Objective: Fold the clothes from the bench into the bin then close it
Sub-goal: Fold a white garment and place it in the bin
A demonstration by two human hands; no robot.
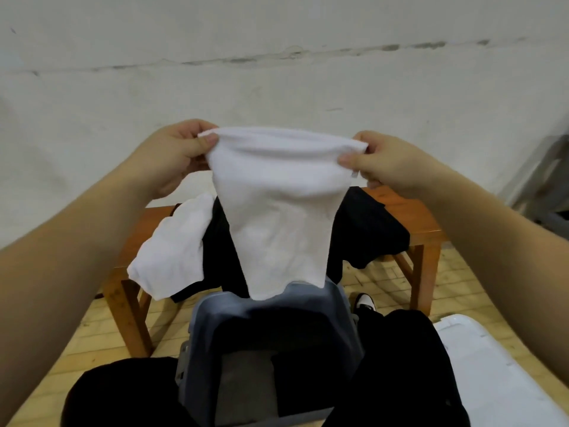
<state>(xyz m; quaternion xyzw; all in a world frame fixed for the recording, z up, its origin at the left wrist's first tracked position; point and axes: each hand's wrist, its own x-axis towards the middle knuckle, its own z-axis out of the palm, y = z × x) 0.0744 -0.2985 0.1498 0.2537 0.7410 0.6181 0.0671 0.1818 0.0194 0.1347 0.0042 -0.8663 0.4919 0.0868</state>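
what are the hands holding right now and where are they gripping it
Both hands hold a white cloth by its top edge: the left hand pinches the left corner, the right hand the right corner.

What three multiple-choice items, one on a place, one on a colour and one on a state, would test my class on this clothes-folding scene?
1. Where does the white lid lie?
A. on the bin
B. on the floor at the person's right
C. on the bench

2. What colour is the cloth held up?
A. white
B. red
C. green

3. How is the bin?
A. shut
B. open, with clothes inside
C. upside down

Answers:
1 B, the lid lies on the floor at lower right.
2 A, the left hand and right hand pinch a white cloth by its top edge.
3 B, dark folded clothes show inside the bin.
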